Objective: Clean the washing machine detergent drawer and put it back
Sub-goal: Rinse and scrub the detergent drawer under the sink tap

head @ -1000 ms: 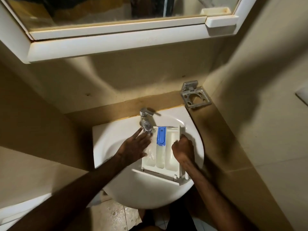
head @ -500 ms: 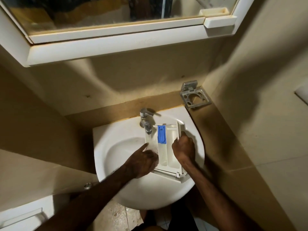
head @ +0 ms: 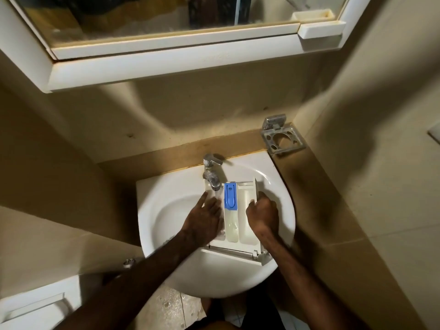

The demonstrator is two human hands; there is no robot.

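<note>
Detergent drawer [head: 234, 225] sits across the sink [head: 164, 210], back end under the tap [head: 210, 173], water running into the left compartment. Left hand [head: 204, 220] back up toward the tap versus half a second ago, fingers flat and spread, rubbing inside that compartment. Right hand [head: 263, 214] unchanged: curled around the drawer's right wall, steadying it. Blue insert [head: 230, 196] still in place. Mid-scrub; other compartments and refit likely pending.

Both forearms are bare to the frame's edge — no sleeves, watch or rings show on the left hand [head: 202, 219] or right hand [head: 263, 214] — with dark clothing at six o'clock.
</note>
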